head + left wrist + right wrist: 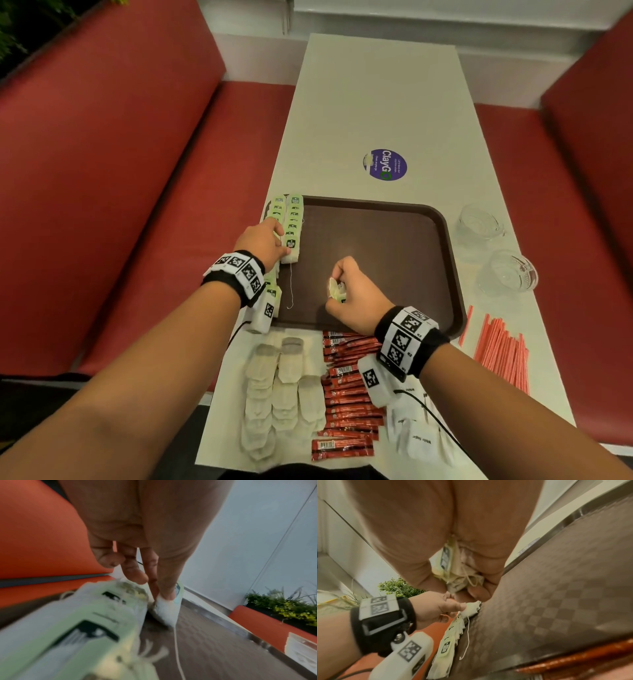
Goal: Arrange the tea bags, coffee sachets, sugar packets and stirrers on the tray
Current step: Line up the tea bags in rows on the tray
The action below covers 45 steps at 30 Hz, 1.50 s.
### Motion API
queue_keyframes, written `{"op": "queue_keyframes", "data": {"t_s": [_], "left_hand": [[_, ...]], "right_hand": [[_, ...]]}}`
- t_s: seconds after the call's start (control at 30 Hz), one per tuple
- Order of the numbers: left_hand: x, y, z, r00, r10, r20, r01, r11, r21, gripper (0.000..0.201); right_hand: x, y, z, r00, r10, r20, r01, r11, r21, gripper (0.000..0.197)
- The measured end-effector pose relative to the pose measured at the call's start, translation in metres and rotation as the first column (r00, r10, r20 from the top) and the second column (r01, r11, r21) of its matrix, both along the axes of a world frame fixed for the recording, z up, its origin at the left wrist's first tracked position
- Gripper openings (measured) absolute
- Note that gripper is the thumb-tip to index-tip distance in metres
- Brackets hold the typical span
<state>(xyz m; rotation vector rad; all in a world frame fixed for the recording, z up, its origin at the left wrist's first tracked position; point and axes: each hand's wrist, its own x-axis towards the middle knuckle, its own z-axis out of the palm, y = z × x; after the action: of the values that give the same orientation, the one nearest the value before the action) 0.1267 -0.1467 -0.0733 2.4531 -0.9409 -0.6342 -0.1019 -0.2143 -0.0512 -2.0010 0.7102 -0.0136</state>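
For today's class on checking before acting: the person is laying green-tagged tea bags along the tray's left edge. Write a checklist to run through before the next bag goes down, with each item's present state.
1. Right hand holds more tea bags: ok, a bunch is gripped in the curled fingers.
2. Left hand steadies the row of tea bags: ok, fingertips pinch the nearest bag.
3. Tray has free space beside the row: ok.
4. Loose string kept clear: not ok, it trails across the tray.
5. Number of bags in the right hand: cannot tell.
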Motion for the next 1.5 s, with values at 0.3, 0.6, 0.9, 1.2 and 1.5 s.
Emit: {"op": "queue_keyframes", "data": {"t_s": [0.3, 0.6, 0.9, 1.2, 1.5], "left_hand": [[0.014, -0.023, -0.01, 0.994, -0.003, 0.112, -0.016, 0.986, 0.164, 0.039], [0.011, -0.027, 0.008, 0.984, -0.136, 0.118, 0.113, 0.977, 0.182, 0.012], [-0.021, -0.002, 0.078, 0.978, -0.115, 0.173, 0.175, 0.904, -0.39, 0.009], [-0.042, 0.025, 0.12, 0.976, -0.183, 0.121, 0.219, 0.817, -0.534, 0.009], [-0.049, 0.051, 0.126, 0.963, -0.259, 0.069, 0.255, 0.807, -0.533, 0.01]], "right_hand": [[0.0, -0.007, -0.001, 1.0, 0.006, 0.028, -0.004, 0.999, -0.046, 0.017], [0.001, -0.015, -0.003, 1.0, 0.008, 0.015, -0.007, 0.999, -0.051, 0.012], [0.014, -0.025, 0.007, 0.993, -0.082, 0.09, 0.076, 0.995, 0.072, 0.019], [0.034, -0.017, 0.031, 0.955, -0.152, 0.253, 0.049, 0.927, 0.372, 0.06], [0.04, -0.008, 0.042, 0.917, -0.343, 0.203, 0.103, 0.697, 0.709, 0.054]]}}
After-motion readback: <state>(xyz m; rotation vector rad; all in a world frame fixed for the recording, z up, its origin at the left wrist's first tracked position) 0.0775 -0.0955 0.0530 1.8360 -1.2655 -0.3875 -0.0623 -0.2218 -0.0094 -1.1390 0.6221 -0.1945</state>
